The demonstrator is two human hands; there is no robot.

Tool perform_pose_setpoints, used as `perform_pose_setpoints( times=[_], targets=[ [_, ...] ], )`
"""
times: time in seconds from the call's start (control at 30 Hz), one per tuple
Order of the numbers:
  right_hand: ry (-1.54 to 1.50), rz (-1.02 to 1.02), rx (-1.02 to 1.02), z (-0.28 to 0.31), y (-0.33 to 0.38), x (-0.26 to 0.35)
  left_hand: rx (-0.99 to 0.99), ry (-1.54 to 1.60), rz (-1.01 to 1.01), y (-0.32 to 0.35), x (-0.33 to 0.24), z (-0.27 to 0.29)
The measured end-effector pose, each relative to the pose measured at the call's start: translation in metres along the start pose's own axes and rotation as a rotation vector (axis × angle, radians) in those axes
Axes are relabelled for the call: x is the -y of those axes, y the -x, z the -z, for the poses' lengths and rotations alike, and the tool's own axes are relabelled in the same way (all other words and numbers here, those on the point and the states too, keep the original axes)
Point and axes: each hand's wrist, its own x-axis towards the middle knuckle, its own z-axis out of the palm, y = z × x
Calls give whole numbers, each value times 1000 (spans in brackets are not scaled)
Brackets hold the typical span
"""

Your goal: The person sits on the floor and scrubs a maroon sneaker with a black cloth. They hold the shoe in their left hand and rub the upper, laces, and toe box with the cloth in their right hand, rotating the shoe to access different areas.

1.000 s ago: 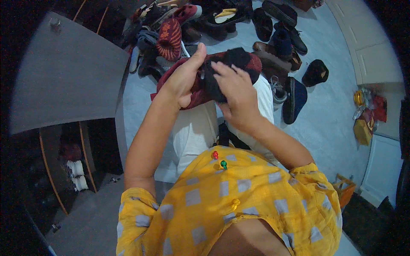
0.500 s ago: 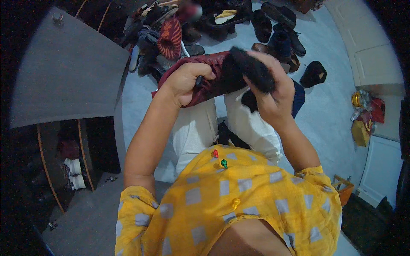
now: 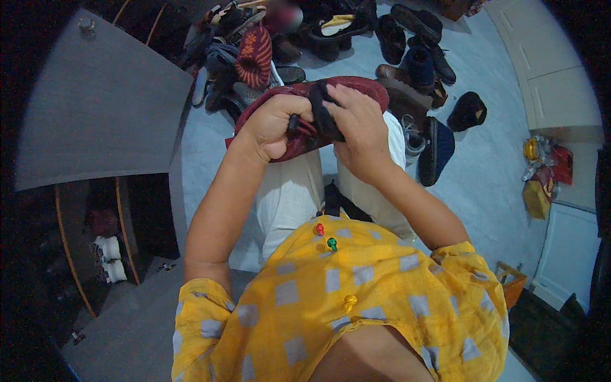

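Observation:
A dark red shoe with a shiny, leather-like surface is held crosswise over my knees. My left hand is closed round its left part, thumb on top; a small black piece sticks out by the fingers. My right hand lies over the shoe's middle, fingers bent on a soft black cloth that touches the red surface. The palm side of that hand is hidden. Just beyond the shoe stands a red and orange patterned knitted slipper.
Many dark shoes are piled at the far left. A navy shoe, a grey sneaker and a black shoe lie on the right. A grey panel and open shelves stand left, white cabinets right.
My right hand has moved left with the black cloth, from the shoe's right end to its middle. The shoe's right end and the sneaker now show. My left hand has barely moved.

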Motion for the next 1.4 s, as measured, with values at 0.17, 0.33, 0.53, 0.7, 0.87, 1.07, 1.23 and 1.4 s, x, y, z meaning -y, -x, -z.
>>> perform_pose_setpoints(
  times=[0.17, 0.33, 0.53, 0.7, 0.87, 1.07, 1.23, 1.4],
  targets=[
    [-53, 86, 101, 23, 22, -6, 32, 39, 36, -6, 1, 2],
    [-144, -119, -43, 56, 13, -17, 36, 62, 13, 1, -6, -11],
    [58, -99, -76, 51, -12, -20, -5, 76, 16, -2, -1, -2],
    [178, 9, 119, 25, 3, -27, 31, 37, 24, 2, -1, -8],
    [30, -27, 118, 15, -21, -51, 60, -61, -21, 10, -10, -20],
    [-8, -303, 223, 2, -49, -73, 1, 39, 31, 7, -8, -19],
    [13, -154, 29, 3, -32, -57, 18, 75, 38, 3, -3, -3],
    [32, -31, -31, 15, -12, -41, 27, 94, 47, 9, -11, -28]
  ],
)
